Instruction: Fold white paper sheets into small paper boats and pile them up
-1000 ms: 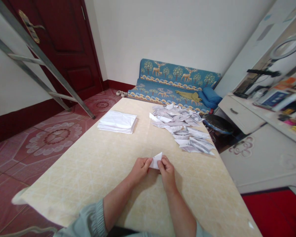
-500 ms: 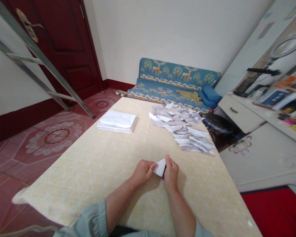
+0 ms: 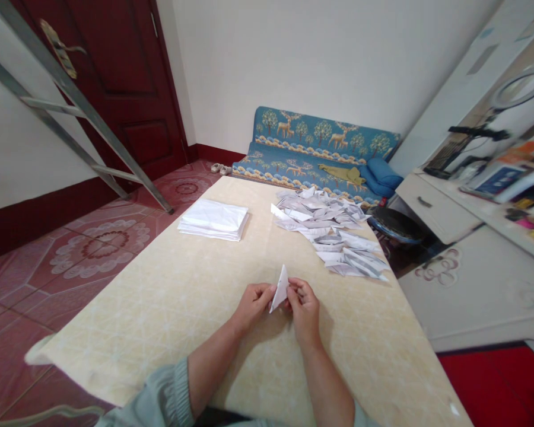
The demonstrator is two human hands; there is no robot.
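A small folded paper triangle (image 3: pixel 280 289) is held between my two hands above the near part of the table, its sharp tip pointing up and away. My left hand (image 3: pixel 254 303) pinches its left edge with thumb and fingers. On the other side my right hand (image 3: pixel 303 305) grips the right edge, fingers curled behind the paper. Farther off to the right lies a loose heap of folded paper pieces (image 3: pixel 320 210), spreading toward the table's right edge. Toward the far left rests a neat stack of white paper sheets (image 3: pixel 213 218).
A pale yellow patterned cloth covers the table (image 3: pixel 160 308). Beyond it stands a blue sofa (image 3: pixel 311 139) with a deer pattern. A metal ladder (image 3: pixel 93 127) leans at the left, and a white cabinet (image 3: pixel 463 279) with cluttered shelves is at the right. A round black stool (image 3: pixel 396 224) sits beside the table.
The folded paper has been turned so its point now stands upward. My left hand has shifted slightly left, and my right hand's fingers have moved down along the paper.
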